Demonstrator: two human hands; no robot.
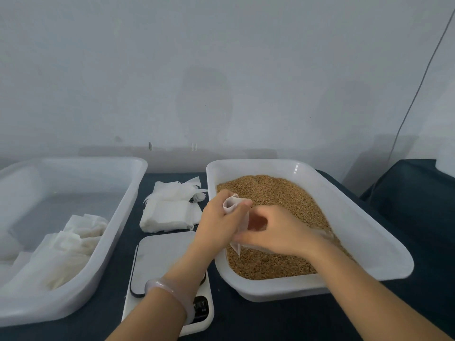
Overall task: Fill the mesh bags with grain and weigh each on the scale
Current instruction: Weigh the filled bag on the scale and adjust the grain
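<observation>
A white tub [349, 207] on the right holds brown grain [273, 190]. Over its left side my left hand [216, 225] pinches the top edge of a small white mesh bag [232, 204]. My right hand [273, 232] grips the same bag from the right, fingers curled at its opening. Whether grain is inside the bag cannot be made out. A white scale [160, 257] with a grey platform sits below the bag under my left forearm. Its display is partly hidden by my wrist. A stack of empty mesh bags [170, 210] lies behind the scale.
A large translucent tub [118, 217] on the left holds several white filled bags [71, 239]. Everything stands on a dark cloth-covered table [246, 318] against a pale wall. A dark covered object [416, 193] sits at the far right.
</observation>
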